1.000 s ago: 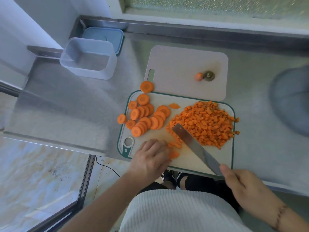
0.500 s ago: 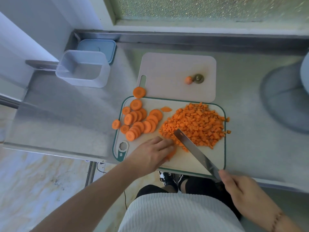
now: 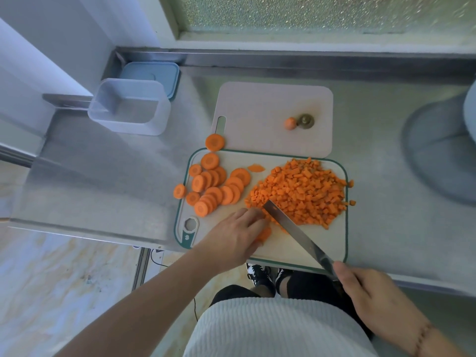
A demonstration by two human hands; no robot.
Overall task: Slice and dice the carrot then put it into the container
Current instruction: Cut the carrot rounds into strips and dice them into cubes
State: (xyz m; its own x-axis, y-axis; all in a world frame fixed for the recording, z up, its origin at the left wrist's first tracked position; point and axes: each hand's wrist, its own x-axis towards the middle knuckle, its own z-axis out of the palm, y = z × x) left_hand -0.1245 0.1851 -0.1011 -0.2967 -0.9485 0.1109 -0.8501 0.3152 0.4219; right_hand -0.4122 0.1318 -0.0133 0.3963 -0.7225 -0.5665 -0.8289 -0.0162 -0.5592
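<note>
Gripping the handle of a knife point(image 3: 296, 234), the right hand point(image 3: 371, 302) has its fingers curled round it at the near edge of the counter, and the blade runs up and left across the green-rimmed cutting board point(image 3: 332, 253) until its tip meets the near-left edge of the diced carrot pile point(image 3: 301, 191). The left hand point(image 3: 234, 238) lies knuckles-up just left of the blade, fingers bent down onto a few carrot slices point(image 3: 264, 234) that show orange beneath its fingertips. Further left on the same board sits a loose cluster of round carrot slices point(image 3: 216, 186), with one round off the board's left edge on the steel counter point(image 3: 110, 176) and another at the board's far-left corner. A second, pale board point(image 3: 257, 112) lies behind, carrying two carrot end pieces point(image 3: 300, 122). Well apart to the far left stands the clear container point(image 3: 128, 106), with nothing orange showing inside it, and its blue lid point(image 3: 152, 73) lies just behind it.
</note>
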